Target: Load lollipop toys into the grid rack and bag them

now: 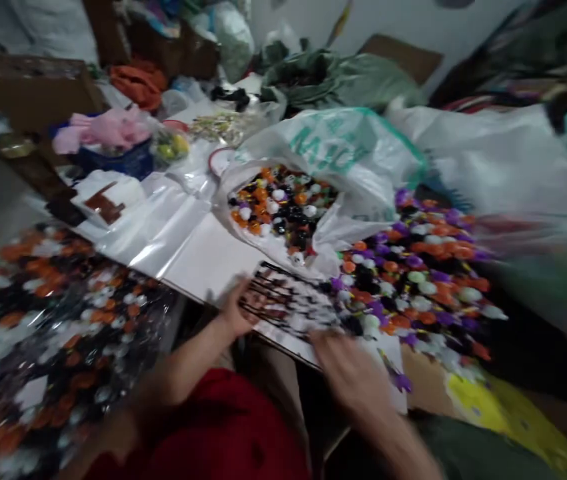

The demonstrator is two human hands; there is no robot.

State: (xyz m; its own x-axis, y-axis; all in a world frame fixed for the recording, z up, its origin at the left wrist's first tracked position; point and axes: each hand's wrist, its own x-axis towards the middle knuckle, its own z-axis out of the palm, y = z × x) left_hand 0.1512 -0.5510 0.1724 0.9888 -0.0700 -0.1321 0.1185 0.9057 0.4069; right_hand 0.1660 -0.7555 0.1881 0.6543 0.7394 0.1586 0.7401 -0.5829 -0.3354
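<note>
My left hand (238, 310) holds the left end of a flat, rectangular black-striped piece (288, 300), its fingers wrapped at the edge. Motion smears this piece, so its exact kind is unclear; pale and dark patches show between its stripes. It lies over the front edge of a white board (198, 260). My right hand (343, 360) is close to its lower right corner, and blur hides what the fingers do. Just behind stands an open plastic bag (363, 143) full of small orange, black and white round pieces (283, 207). A loose pile of similar purple, orange and white pieces (423, 280) spreads to the right.
Clear bags packed with similar small pieces (78, 320) lie at lower left. Clear plastic sheeting (148, 223) covers the board's left part. Behind it are a blue basket (118, 157) with pink material and a cardboard box (38, 93). A white sack (503, 153) bulges at right.
</note>
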